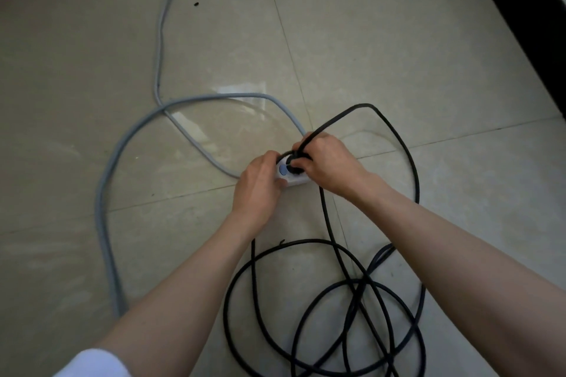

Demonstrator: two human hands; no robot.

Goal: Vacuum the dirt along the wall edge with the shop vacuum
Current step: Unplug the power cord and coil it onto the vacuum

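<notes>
Our left hand (257,187) grips the white socket block (292,179) steady while our right hand (327,162) pinches the black plug (295,162) to seat it.

Large pale glossy tiles (382,40) with thin dark grout lines (284,37) cover the floor, dimly lit with a faint sheen at the middle, a small dark speck (196,4) far left, and a dark skirting (520,18) far right.
</notes>
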